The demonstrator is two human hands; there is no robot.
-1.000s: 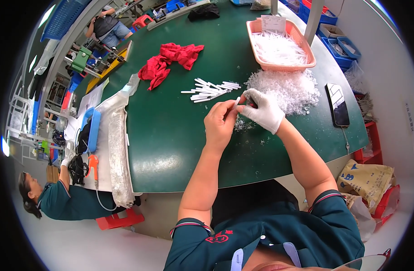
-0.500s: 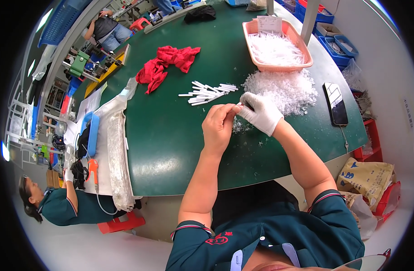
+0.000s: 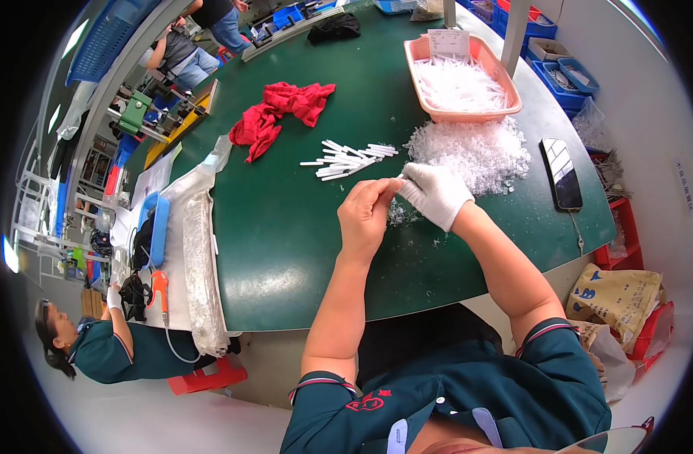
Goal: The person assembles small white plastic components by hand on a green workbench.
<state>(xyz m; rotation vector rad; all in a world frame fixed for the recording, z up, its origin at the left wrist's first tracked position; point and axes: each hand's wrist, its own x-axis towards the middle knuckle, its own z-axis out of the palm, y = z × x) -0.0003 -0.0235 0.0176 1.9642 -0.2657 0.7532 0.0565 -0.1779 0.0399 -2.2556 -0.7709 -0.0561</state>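
Observation:
My bare left hand (image 3: 365, 213) and my right hand (image 3: 439, 195), in a white glove, meet over the green table. Both have thumb and fingers pinched together, tip to tip. Whatever sits between them is small and mostly hidden; only a whitish bit shows, hard to tell from the glove. Just beyond my left hand lies a loose pile of short white tubes (image 3: 348, 160). A heap of clear plastic bits (image 3: 471, 155) spreads beyond my right hand. More clear scraps (image 3: 401, 213) lie scattered beneath my hands.
A pink basket (image 3: 467, 116) full of white pieces stands behind the heap. Red cloths (image 3: 274, 113) lie at the far left, a phone (image 3: 562, 174) at the right edge. Leftward, a co-worker (image 3: 108, 344) sits near a blue tray (image 3: 159, 231) and an orange-handled tool (image 3: 159, 289).
The gloved fingers have closed in more tightly against my left fingertips. My forearms are nearly still. In the background, another standing person has come into view at the top left.

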